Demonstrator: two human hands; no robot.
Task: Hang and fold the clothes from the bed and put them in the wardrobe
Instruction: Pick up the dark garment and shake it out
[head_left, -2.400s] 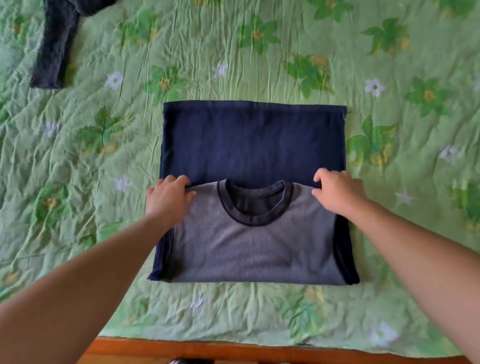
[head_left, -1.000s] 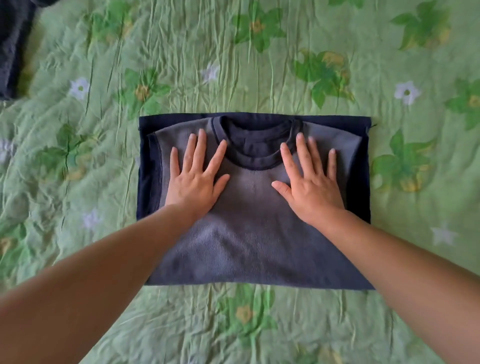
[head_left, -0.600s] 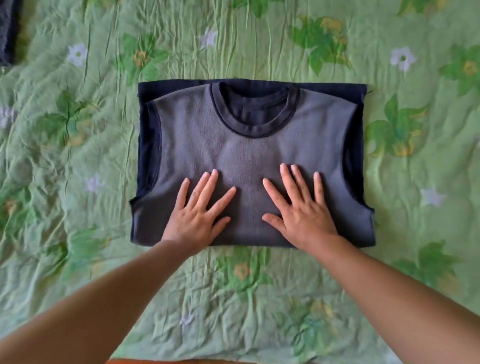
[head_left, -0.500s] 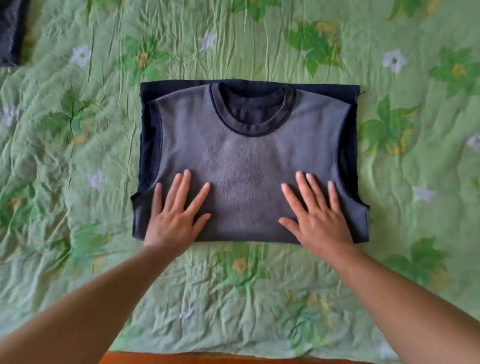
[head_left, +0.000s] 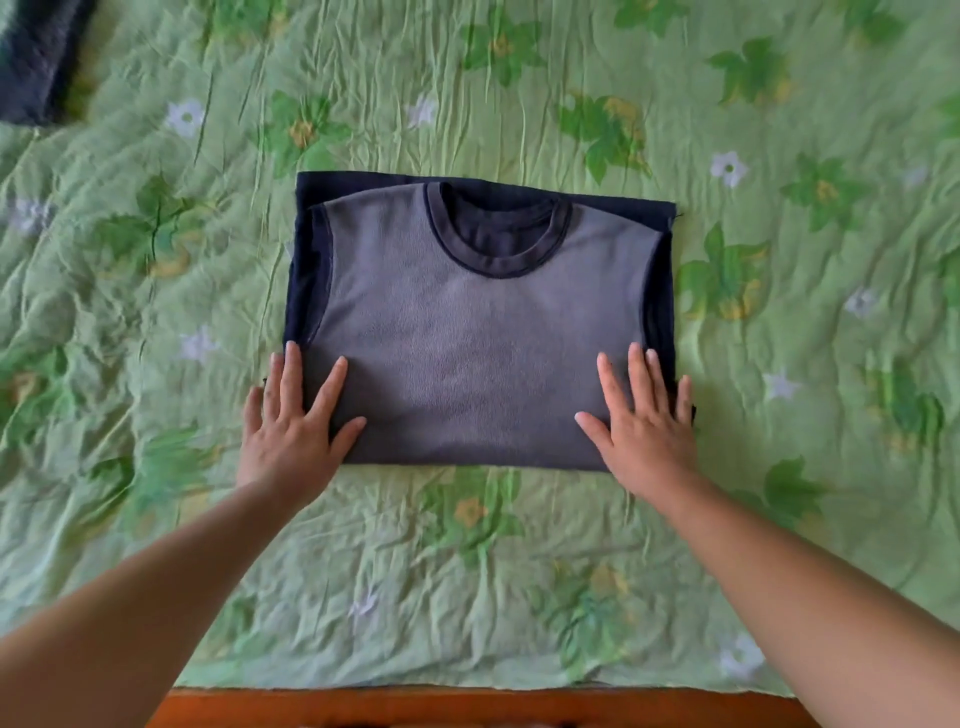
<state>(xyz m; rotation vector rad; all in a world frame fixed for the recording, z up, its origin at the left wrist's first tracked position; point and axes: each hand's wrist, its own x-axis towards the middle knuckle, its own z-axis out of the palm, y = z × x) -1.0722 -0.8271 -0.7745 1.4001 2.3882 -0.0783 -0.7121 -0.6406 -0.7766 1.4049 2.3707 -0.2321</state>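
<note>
A folded grey and navy sweater (head_left: 467, 332) lies flat on the green flowered bedspread (head_left: 467, 571), its round collar toward the far side. My left hand (head_left: 291, 421) rests palm down on the sweater's near left corner, fingers spread, partly on the bedspread. My right hand (head_left: 639, 415) lies flat on the near right corner, fingers apart. Neither hand grips the cloth.
A dark garment (head_left: 36, 62) lies at the far left corner of the view. The bed's wooden edge (head_left: 467, 709) runs along the bottom, close to me.
The sweater's collar half was folded over onto the navy part. My hands then slid down it and apart, from the middle out to the near corners.
</note>
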